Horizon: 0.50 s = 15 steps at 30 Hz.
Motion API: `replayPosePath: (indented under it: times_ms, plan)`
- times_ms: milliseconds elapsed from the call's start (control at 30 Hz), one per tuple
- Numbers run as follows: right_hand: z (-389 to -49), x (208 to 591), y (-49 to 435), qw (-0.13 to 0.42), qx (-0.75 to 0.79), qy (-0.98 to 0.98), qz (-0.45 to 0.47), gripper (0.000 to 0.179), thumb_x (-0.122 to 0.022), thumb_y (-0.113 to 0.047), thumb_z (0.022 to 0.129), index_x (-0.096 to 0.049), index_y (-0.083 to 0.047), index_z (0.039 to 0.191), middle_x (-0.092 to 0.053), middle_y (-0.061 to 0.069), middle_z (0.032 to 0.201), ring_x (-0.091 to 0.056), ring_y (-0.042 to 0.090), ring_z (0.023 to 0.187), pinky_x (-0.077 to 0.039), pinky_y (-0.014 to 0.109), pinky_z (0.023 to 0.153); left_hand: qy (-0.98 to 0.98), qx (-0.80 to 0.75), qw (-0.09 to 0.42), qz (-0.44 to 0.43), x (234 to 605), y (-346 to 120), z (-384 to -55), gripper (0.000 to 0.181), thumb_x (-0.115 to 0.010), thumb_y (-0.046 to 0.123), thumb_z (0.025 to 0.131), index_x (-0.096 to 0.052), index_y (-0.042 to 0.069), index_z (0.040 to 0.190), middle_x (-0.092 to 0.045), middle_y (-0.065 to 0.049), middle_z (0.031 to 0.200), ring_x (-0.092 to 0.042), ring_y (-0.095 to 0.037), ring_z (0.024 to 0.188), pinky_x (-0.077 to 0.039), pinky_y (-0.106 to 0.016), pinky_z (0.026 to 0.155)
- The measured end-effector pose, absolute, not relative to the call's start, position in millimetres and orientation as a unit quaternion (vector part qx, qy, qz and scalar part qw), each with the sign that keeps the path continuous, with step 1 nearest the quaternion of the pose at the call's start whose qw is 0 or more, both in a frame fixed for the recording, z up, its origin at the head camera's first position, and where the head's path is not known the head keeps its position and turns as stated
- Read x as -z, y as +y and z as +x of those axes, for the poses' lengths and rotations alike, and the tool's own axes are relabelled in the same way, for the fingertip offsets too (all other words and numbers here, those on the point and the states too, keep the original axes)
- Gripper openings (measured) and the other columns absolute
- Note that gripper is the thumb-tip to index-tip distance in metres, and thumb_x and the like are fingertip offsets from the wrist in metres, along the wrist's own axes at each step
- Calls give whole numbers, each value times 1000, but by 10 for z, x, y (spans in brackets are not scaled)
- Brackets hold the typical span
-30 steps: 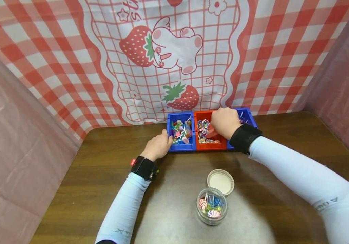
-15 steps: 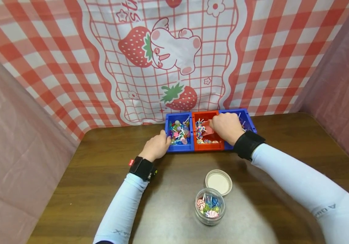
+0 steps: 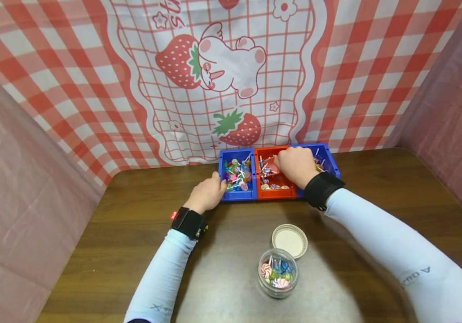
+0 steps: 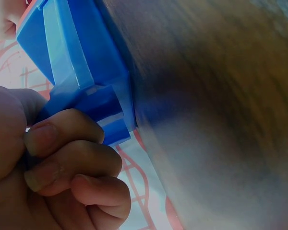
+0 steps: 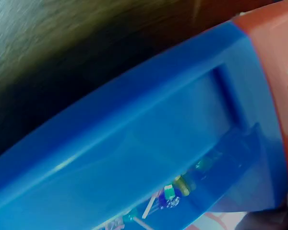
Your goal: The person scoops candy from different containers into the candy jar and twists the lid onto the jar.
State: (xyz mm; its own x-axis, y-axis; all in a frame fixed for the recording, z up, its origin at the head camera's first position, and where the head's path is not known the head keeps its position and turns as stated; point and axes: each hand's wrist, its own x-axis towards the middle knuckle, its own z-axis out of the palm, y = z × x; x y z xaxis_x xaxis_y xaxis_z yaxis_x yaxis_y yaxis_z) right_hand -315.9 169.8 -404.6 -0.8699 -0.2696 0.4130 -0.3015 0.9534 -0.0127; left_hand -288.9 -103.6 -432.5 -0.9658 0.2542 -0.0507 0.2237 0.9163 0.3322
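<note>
Three joined bins stand against the back cloth: a left blue bin (image 3: 239, 196), a middle red bin (image 3: 276, 194) and a right blue bin (image 3: 333, 165), all with small lollipops in them. My left hand (image 3: 206, 194) grips the outer side of the left blue bin; in the left wrist view its fingers (image 4: 77, 163) curl at the bin's edge. My right hand (image 3: 297, 166) holds a pinkish-red scoop (image 3: 270, 163) inside the red bin, with striped lollipops at its front. The hand hides the scoop's handle. The right wrist view mostly shows the right blue bin (image 5: 134, 143).
A clear jar (image 3: 278, 290) with lollipops and other small colourful pieces stands on the wooden table (image 3: 134, 233) nearer to me. Its white lid (image 3: 290, 241) lies just behind it. A checked strawberry cloth (image 3: 231, 67) hangs directly behind the bins.
My right hand has moved the scoop left and a little back through the red bin, and lollipops now overlap its front. My left hand has kept its grip on the left blue bin.
</note>
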Motion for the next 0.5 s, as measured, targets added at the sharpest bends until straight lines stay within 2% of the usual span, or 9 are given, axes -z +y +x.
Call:
replayPosePath:
  times_ms: [267,367,500]
  plan:
    - [-3191,3955,1754,101,-79,-990,52,44,-56,-35,98,-71,4,81,-67,27,82,-65,46,73,-52,60,62,977,-168,46,123,4345,-1005,-2900,37,-39,35,106,-48,1,116,-66,-23,106,-66,-38,97,-51,-52,82]
    - [-3191,3896,1808,61,-100,-992,45,43,-55,-37,98,-70,-1,81,-66,22,81,-64,42,73,-52,58,64,977,-166,45,122,4344,-1010,-2891,37,-39,35,106,-48,0,116,-66,-23,106,-66,-38,97,-51,-53,82]
    - [-3178,3828,1883,26,-111,-992,52,43,-54,-38,99,-66,-6,73,-60,13,72,-60,34,68,-50,50,61,978,-166,39,123,4316,-1022,-2874,37,-39,34,105,-49,0,116,-66,-23,105,-66,-39,96,-51,-53,82]
